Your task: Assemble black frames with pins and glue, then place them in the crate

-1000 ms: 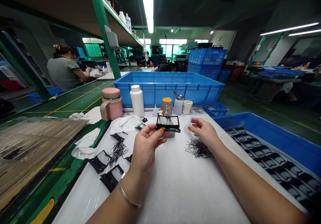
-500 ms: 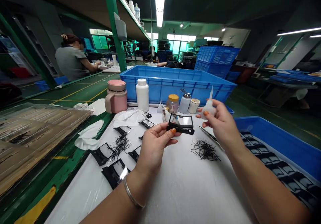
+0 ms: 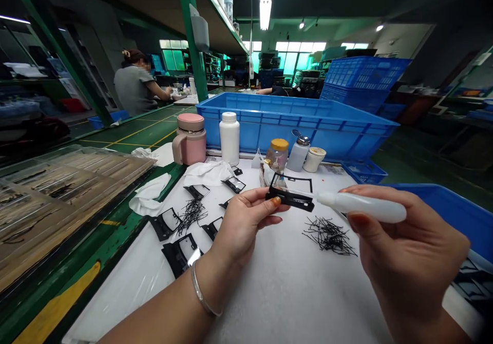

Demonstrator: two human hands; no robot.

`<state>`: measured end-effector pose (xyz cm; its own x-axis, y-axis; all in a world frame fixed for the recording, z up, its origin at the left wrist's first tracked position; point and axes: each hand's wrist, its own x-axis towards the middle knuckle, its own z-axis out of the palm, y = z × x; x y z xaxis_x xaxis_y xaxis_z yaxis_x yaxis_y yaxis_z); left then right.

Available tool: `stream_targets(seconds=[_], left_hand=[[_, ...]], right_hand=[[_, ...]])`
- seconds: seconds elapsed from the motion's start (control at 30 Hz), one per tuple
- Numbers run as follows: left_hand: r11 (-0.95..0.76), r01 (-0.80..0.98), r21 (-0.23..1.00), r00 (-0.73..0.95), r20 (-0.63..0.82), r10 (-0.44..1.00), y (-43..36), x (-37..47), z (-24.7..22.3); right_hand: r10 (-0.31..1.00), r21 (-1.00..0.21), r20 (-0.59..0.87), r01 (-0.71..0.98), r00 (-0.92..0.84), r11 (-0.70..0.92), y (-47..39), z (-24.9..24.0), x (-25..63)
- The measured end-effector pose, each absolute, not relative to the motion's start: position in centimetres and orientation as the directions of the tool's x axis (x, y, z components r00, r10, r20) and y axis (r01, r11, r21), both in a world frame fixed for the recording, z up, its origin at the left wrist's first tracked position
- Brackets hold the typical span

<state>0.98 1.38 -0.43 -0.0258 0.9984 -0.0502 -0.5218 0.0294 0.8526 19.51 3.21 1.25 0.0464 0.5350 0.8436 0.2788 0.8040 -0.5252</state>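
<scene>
Between thumb and fingers, my left hand (image 3: 246, 221) grips a black frame part (image 3: 291, 198) with a clear window, above the white work surface (image 3: 285, 292). My right hand (image 3: 404, 236) is closed around a white squeeze bottle (image 3: 365, 205), lying nearly level. Its thin nozzle points left, over the black frame part; whether the tip touches it I cannot tell. Below the bottle lies a pile of short black strips (image 3: 329, 235). Left of my left hand are a second strip pile (image 3: 192, 214) and several similar black parts (image 3: 181, 254).
Behind stand a pink mug (image 3: 191, 139), a white bottle (image 3: 230, 139), a yellow-lidded jar (image 3: 278, 154), a pump bottle (image 3: 298, 153) and a large blue crate (image 3: 292, 133). A blue bin (image 3: 442, 205) is at right. A person (image 3: 134, 87) sits at far left.
The squeeze bottle has tipped from upright to nearly level, its nozzle now over the black part. My right hand has come closer to the camera. The view has shifted, moving the background slightly right.
</scene>
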Motion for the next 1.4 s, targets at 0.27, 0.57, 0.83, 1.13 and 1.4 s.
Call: stream_targets(seconds=[0.27, 0.57, 0.83, 1.13, 1.4], left_hand=[[0.03, -0.517, 0.855, 0.0, -0.036, 0.999, 1.17, 1.05, -0.15], [0.029, -0.526, 0.85, 0.014, -0.025, 1.0, 1.17, 1.14, -0.27], [0.027, -0.524, 0.851, 0.016, -0.021, 1.0, 1.12, 1.09, -0.28], [0.021, -0.527, 0.849, 0.024, -0.009, 1.0, 1.09, 1.1, -0.36], [0.012, -0.519, 0.855, 0.025, 0.001, 1.0, 1.1, 1.04, -0.42]], right_hand=[[0.47, -0.424, 0.881, 0.354, -0.052, 0.834, 2.76, 1.49, 19.3], [0.469, -0.4, 0.881, 0.423, -0.068, 0.813, 2.88, 1.38, 19.53], [0.505, -0.436, 0.862, 0.426, -0.056, 0.792, 2.79, 1.2, 19.57], [0.454, -0.399, 0.89, 0.415, -0.038, 0.817, 3.18, 1.38, 19.43], [0.437, -0.387, 0.899, 0.415, -0.03, 0.824, 3.23, 1.21, 19.37]])
